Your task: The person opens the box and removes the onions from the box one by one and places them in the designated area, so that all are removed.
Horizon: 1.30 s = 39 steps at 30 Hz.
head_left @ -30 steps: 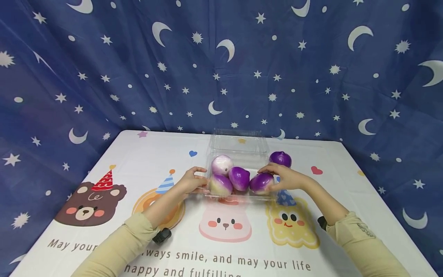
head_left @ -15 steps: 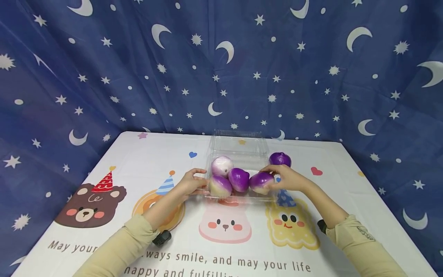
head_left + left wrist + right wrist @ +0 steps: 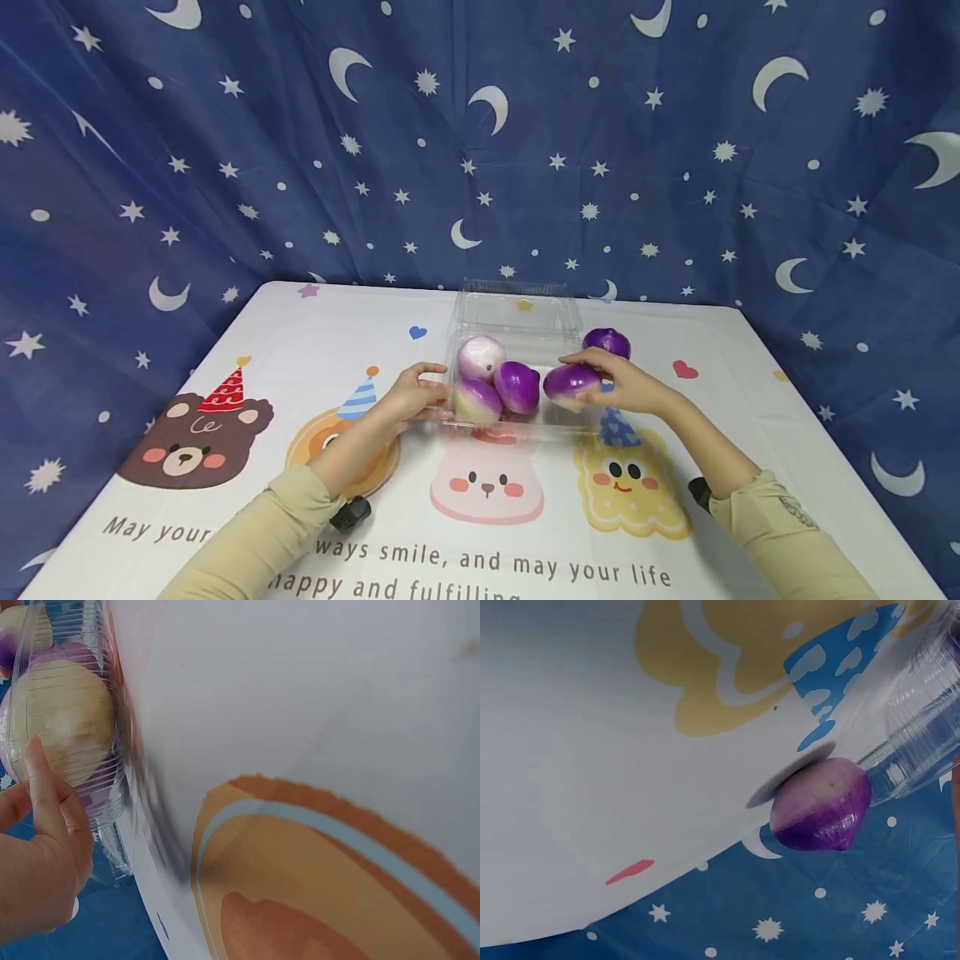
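Observation:
A clear plastic clamshell box [image 3: 517, 342] stands on the table with its lid open toward the back. Inside are several purple-and-white onions: a pale one [image 3: 482, 358] at back left, one [image 3: 477, 402] at front left and a purple one [image 3: 517, 387] in the middle. My right hand [image 3: 618, 382] grips another onion [image 3: 572, 386] over the box's right part. At the box's left side, my left hand [image 3: 414, 394] holds the wall; its fingers show against the ridged plastic [image 3: 64, 735] in the left wrist view. The right wrist view barely catches the right hand.
One more onion [image 3: 607, 342] lies on the table just outside the box's back right corner, behind the right hand; it also shows in the right wrist view. A printed white tablecloth [image 3: 360, 325] covers the table. A blue starry curtain [image 3: 420, 183] hangs behind and beside it.
The onion in my right hand has risen slightly and shifted a little to the right, away from the middle onion. The left hand and the box have stayed put.

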Available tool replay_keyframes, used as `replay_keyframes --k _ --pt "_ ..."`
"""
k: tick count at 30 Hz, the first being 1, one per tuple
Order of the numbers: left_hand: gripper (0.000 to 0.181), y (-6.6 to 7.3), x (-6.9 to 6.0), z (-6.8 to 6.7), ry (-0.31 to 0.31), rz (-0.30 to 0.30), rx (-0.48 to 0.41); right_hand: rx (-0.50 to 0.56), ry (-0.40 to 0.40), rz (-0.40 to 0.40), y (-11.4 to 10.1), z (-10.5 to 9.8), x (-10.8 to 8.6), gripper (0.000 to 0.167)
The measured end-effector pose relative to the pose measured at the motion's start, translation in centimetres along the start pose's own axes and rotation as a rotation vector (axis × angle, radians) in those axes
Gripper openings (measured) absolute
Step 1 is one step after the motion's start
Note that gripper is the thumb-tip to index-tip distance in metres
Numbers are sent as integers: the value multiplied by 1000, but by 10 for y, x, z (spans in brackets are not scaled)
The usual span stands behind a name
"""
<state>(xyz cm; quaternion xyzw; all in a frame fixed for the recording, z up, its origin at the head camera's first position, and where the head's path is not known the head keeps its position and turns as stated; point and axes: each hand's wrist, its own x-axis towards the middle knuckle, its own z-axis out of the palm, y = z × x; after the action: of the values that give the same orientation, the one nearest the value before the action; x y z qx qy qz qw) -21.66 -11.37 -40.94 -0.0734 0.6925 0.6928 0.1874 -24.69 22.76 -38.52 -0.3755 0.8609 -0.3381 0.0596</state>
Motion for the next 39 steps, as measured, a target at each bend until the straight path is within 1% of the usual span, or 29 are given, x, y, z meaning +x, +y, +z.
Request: replay_keyframes --k 3,7,14,18,21,26,29,33,35,39 --pt "51 1 0 -1 0 -4 -3 17 -7 3 -1 -1 0 47" --pt "52 2 1 -3 4 -11 -3 65 -4 27 -4 -4 0 46" --pt "53 2 1 -3 0 -5 -7 57 60 88 -7 -11 -2 41" --pt "53 1 1 -4 -2 -5 -2 74 68 115 -8 -12 -5 38" --pt "53 -1 -2 -6 2 -16 5 84 66 109 -8 -13 -8 38" --pt "53 -5 -4 -8 5 -30 -11 93 103 87 -3 -15 -11 44" --pt "53 -7 -2 -8 -1 -20 -24 111 131 83 2 -18 -14 54" --pt "52 -6 1 -4 -9 -16 -26 131 117 80 7 -21 -20 70" --pt "51 -6 1 -3 -6 -19 -20 133 103 78 8 -23 -23 74" --pt "51 -4 1 -2 -10 -7 -15 115 108 94 8 -26 -29 71"
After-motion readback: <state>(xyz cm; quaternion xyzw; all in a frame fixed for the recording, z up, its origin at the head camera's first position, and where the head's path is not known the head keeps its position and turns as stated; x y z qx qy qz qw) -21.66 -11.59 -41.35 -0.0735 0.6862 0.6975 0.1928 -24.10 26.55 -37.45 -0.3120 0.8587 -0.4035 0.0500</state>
